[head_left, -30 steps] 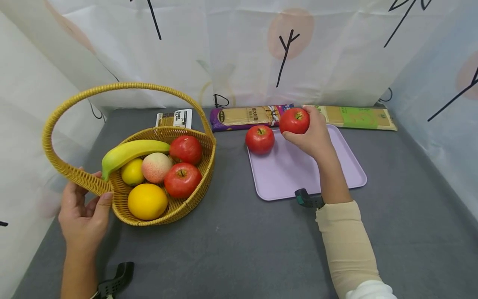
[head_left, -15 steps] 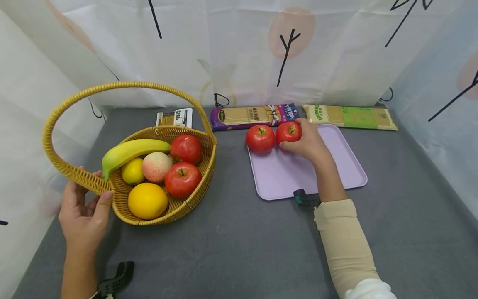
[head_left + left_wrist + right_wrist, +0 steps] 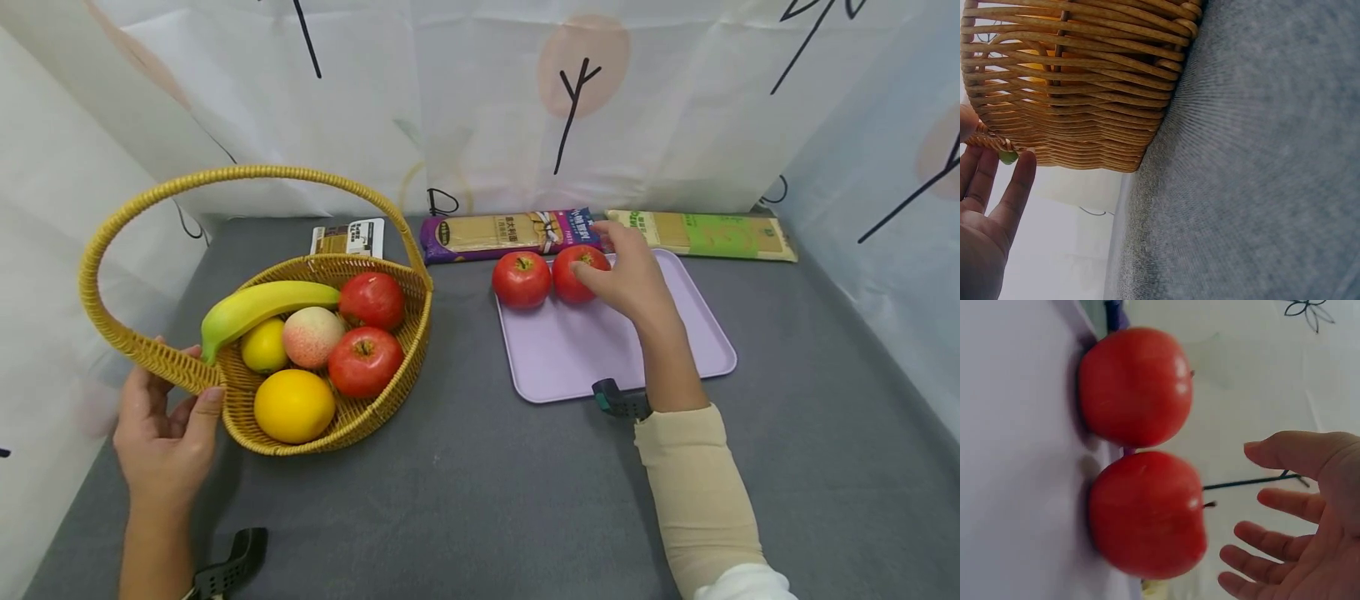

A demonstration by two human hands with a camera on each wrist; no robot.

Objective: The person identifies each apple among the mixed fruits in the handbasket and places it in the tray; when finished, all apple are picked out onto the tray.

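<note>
Moved: R hand (image 3: 637,279) is spreading off the rt. apple (image 3: 566,280), which it was gripping in the prev. frame; that apple is now resting on the tray (image 3: 585,358), not hanging above it as in the 1st pic.
Apples: rt. one & lt. apple (image 3: 522,282) are sitting side by side at the tray's upper L corner, just R of upper ctr of frame, stems up; can't tell if they're touching.
Step, my read: releasing the apple. Best be lifting straight up w/ fingers wide, so thumb isn't nudging it into its neighbour & fingertips aren't catching the purple pasta pkt (image 3: 495,235) lying just behind.
R hand state: holding nothing; fingers & thumb are splaying well apart, w/ a visible gap to the apple in R wrist view.
L hand (image 3: 168,442): at lower L, it's gripping the basket (image 3: 322,268) at the handle's (image 3: 255,172) near base, thumb in front, fingers behind.
Basket: standing L of ctr, holding banana (image 3: 270,307), peach (image 3: 313,337) & other fruit (image 3: 294,406).
</note>
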